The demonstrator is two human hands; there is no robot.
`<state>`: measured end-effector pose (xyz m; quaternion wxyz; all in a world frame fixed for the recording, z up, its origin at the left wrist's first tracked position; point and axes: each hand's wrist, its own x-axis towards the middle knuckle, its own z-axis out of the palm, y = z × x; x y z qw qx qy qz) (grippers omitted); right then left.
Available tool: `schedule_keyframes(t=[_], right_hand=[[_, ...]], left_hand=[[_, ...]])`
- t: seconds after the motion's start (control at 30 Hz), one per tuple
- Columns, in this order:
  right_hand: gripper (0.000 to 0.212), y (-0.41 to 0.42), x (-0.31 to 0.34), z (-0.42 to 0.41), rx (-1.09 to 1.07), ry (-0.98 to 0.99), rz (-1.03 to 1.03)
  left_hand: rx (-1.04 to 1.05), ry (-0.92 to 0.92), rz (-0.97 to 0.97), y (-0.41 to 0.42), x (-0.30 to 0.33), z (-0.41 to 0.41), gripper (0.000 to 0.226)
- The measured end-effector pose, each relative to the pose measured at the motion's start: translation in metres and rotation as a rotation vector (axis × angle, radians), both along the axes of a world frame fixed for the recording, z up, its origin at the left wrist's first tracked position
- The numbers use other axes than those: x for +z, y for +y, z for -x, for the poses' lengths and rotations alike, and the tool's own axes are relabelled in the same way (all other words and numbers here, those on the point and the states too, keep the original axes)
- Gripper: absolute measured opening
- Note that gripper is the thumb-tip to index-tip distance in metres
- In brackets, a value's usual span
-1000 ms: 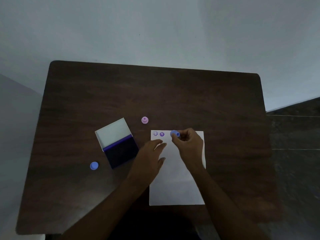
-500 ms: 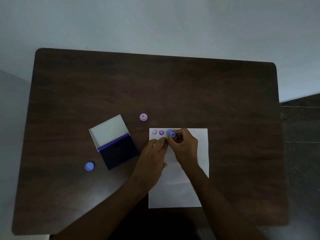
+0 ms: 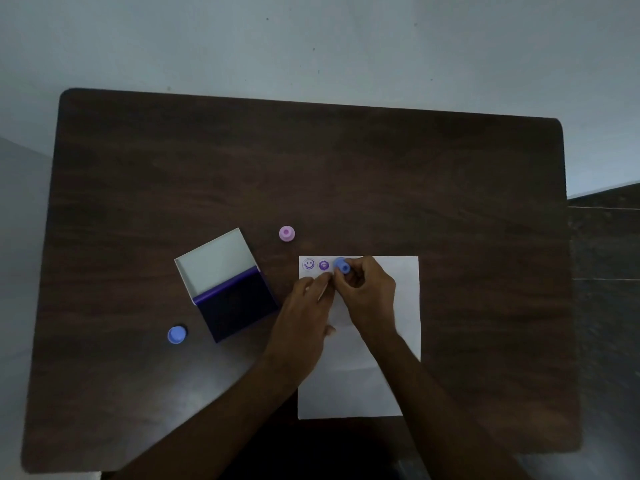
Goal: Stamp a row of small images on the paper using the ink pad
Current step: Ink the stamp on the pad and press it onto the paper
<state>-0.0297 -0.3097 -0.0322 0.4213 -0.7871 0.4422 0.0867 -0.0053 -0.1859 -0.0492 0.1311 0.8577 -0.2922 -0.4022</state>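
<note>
1. We see a dark brown wooden surface (image 3: 311, 161) carrying a white sheet of paper (image 3: 398, 306).
2. Our right hand (image 3: 367, 292) pinches a small blue round stamp (image 3: 341, 265) at the paper's top edge, just right of two purple stamped images (image 3: 316, 264).
3. Our left hand (image 3: 304, 317) rests flat on the paper.
4. An open purple ink pad (image 3: 235, 303), a pink round stamp (image 3: 286, 233) and a second blue stamp (image 3: 177, 334) lie to the left.

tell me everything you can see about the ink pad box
The ink pad box is a small square case lying open on the dark wooden table, left of the paper and turned at an angle. Its pale, plain lid is folded back away from the person; the near half holds a dark purple-blue pad, with a brighter purple strip at the hinge. Neither hand touches it. It looks like plastic.
</note>
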Motion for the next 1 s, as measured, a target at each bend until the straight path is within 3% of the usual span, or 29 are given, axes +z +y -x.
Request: schedule_keyframes(t=[0.37, 0.67, 1.0], right_hand=[[0.035, 0.001, 0.007, -0.008, 0.091, 0.062, 0.025], [0.048, 0.006, 0.027, -0.034, 0.415, 0.264, 0.149], [0.056, 0.010, 0.034, -0.040, 0.532, 0.319, 0.198]], left_hand=[[0.017, 0.037, -0.029, -0.001, -0.006, 0.001, 0.078], [0.107, 0.116, -0.014, -0.001, -0.006, 0.000, 0.075], [-0.028, -0.125, 0.081, 0.001, 0.009, -0.001, 0.070]])
